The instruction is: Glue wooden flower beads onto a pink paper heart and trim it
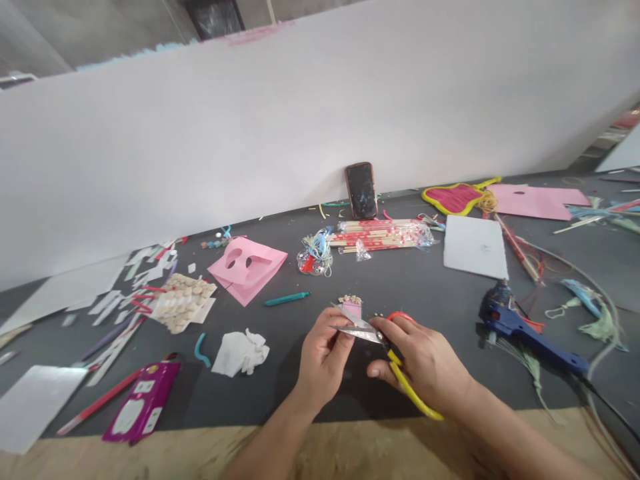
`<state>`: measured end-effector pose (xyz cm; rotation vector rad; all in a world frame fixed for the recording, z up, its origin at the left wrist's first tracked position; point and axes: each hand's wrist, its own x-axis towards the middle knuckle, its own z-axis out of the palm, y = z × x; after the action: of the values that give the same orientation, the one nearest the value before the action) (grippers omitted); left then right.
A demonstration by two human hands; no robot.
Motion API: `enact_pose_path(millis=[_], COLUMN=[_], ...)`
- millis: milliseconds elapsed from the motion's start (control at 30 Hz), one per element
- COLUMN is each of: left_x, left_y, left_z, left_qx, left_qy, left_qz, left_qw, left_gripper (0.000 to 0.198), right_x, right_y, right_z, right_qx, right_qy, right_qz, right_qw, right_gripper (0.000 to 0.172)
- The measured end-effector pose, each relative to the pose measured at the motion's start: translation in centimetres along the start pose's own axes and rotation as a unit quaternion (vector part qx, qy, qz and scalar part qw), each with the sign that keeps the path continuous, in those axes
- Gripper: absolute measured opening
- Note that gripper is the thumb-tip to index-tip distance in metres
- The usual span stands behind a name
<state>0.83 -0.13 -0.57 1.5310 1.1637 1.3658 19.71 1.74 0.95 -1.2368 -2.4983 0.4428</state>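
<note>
My right hand (425,360) grips a pair of scissors (395,363) with yellow and red handles. Its metal blades are parted and point left toward my other hand. My left hand (323,353) pinches a small piece of pink paper (353,309) between thumb and fingers. The scissor blades lie across this paper, close to the left fingertips. Whether they touch its edge, I cannot tell. Small beige bits line the paper's far end. Beyond my hands on the dark table (280,353) lies a teal pen (287,299).
Left are a pink paper mask (247,267), crumpled tissue (240,352) and a purple packet (143,403). A phone (361,190) leans on the white wall behind wrapped sticks (380,235). To the right lie a white foam sheet (475,245) and a blue glue gun (530,337) with its cable.
</note>
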Motion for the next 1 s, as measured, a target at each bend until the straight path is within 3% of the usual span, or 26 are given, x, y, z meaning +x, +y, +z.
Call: enact_pose_path(millis=[433, 1000], left_x=[-0.33, -0.27], left_y=[0.02, -0.20], left_z=[0.47, 0.24], left_qx=[-0.018, 0.028], left_qy=[0.014, 0.038], left_qz=[-0.017, 0.011], left_qw=[1.000, 0.999], left_gripper=[0.015, 0.010], right_x=[-0.49, 0.03], right_y=[-0.40, -0.29], right_z=[-0.43, -0.55], right_qx=[-0.053, -0.060], right_qy=[-0.010, 0.026], right_qz=[0.010, 0.000], right_qw=[0.998, 0.998], right_gripper=[0.037, 0.064])
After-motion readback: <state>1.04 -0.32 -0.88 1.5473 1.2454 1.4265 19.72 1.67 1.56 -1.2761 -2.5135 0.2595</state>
